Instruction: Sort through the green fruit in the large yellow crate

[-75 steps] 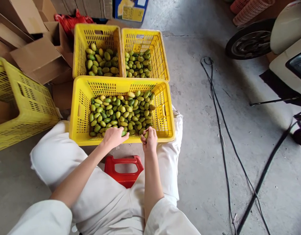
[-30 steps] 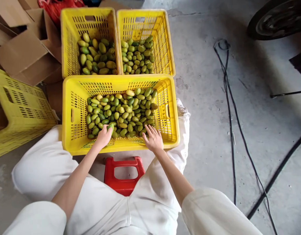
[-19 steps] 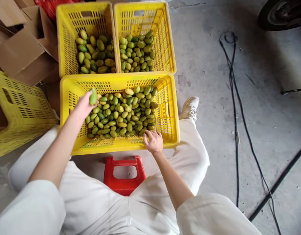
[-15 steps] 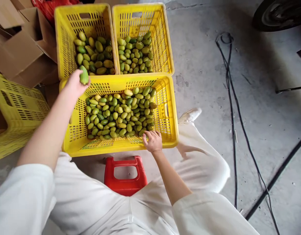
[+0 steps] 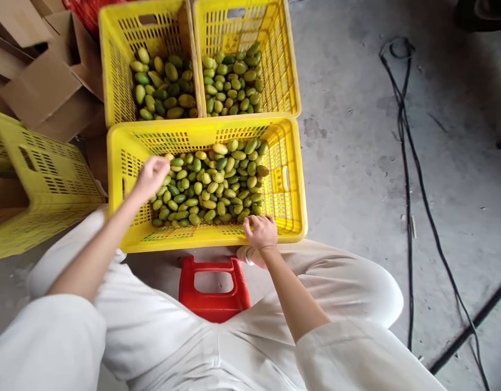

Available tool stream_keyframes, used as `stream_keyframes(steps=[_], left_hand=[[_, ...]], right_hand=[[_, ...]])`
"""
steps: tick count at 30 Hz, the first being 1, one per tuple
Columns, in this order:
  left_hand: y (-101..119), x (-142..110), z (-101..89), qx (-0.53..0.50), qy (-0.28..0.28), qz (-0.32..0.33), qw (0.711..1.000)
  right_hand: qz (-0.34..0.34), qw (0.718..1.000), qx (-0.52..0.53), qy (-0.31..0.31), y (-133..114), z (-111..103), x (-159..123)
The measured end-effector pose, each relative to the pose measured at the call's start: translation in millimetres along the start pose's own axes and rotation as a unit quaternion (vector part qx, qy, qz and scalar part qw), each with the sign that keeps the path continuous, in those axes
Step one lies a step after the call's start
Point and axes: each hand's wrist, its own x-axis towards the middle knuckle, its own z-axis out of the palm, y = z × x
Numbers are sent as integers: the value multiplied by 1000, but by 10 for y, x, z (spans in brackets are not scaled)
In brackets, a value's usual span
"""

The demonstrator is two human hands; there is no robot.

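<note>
1. Concrete floor (image 5: 348, 179) lies beside your front crate (image 5: 177, 243); green fruit (image 5: 210, 205) is heaped inside.
2. Your left hand (image 5: 151, 176) is over the heap's edge, fingers curled; I can't tell whether they pinch anything. Loose fingers could drop fruit.
3. Your right hand (image 5: 262, 232) rests on the near rim (image 5: 210, 244), fingers bent; leaning hard could tip it.

Soft, diffuse light fills the front yellow crate (image 5: 185, 244) and pales the white trousers (image 5: 348, 282), while shadow dims the concrete floor (image 5: 348, 163) at upper right, the left hand (image 5: 151, 178) looks slightly blurred, and sleeves (image 5: 50, 347) stretch toward the edges.
</note>
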Motion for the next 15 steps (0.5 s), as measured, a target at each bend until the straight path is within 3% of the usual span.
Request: stream_keyframes(steps=[2,3,4,5,7,10,15], left_hand=[[-70,-742,402,22,-54,-7,998],[-107,-1110,629,25,-115,-1,993],[-151,-1451,861,42,-232,11,972],[-203,-1748,1091,72,-356,20,931],[-333,-2176,1499,120,-496,36,860],[-541,-2418,1893,111,-591,6,799],[-765,-2388,2072,90,-641,-18,762]], right_hand=[[-5,1000,0,1,-6,2,8],[-7,1000,0,-1,-13,-2,13],[-6,1000,-2,-3,-23,-7,18],[-5,1000,-3,-5,-35,-15,23],[-1,1000,-4,-6,-56,-34,30],[-5,1000,-7,-15,-80,-73,30],[11,994,-35,-98,-138,-184,25]])
